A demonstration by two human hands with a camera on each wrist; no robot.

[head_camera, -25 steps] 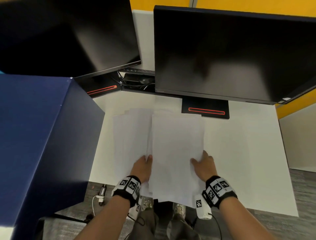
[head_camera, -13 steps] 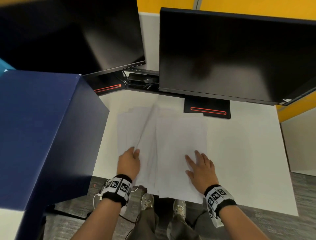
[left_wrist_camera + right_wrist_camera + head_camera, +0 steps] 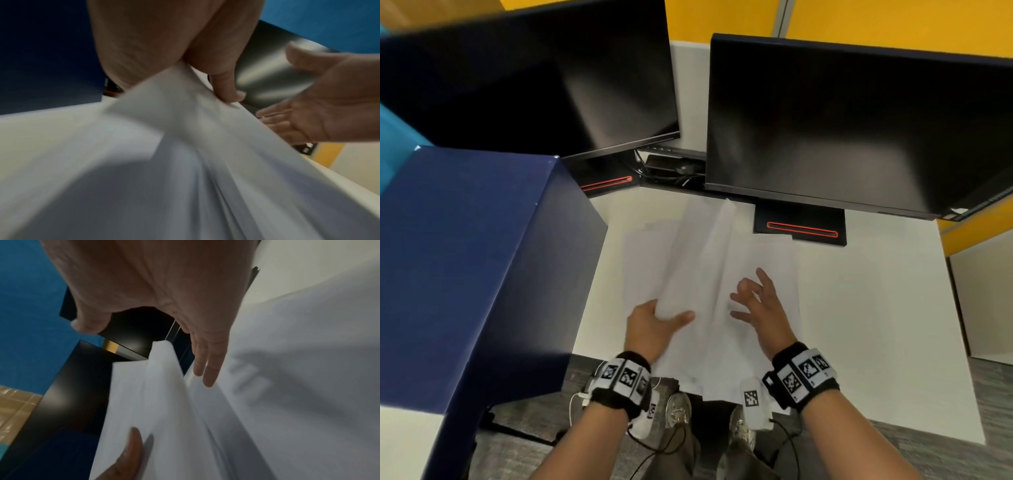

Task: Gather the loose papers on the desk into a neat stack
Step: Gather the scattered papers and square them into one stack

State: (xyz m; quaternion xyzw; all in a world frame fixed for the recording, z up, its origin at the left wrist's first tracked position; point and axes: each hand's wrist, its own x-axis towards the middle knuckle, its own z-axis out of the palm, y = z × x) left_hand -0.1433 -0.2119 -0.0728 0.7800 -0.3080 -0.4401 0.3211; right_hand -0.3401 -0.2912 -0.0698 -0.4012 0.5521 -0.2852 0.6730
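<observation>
Several white papers lie overlapped on the white desk [image 3: 876, 308]. My left hand [image 3: 657, 318] grips a sheaf of papers [image 3: 698, 260] by its near edge, thumb on top, and holds it tilted up off the desk. In the left wrist view the thumb [image 3: 226, 91] pinches the sheaf [image 3: 185, 146]. More sheets [image 3: 774, 267] lie flat to the right, and a few [image 3: 643, 260] to the left. My right hand [image 3: 753, 301] hovers open with spread fingers just right of the raised sheaf. The right wrist view shows its straight fingers [image 3: 205, 369] beside the sheaf [image 3: 154, 394].
Two dark monitors [image 3: 534, 85] [image 3: 859, 120] stand at the back, the right one's base [image 3: 801, 226] close to the papers' far end. A large dark blue box [image 3: 465, 267] borders the desk on the left. Some sheets overhang the desk's near edge.
My left hand has taken hold of the left sheets and raised them toward the right pile. My right hand has lifted off the pile it pressed flat, fingers now spread.
</observation>
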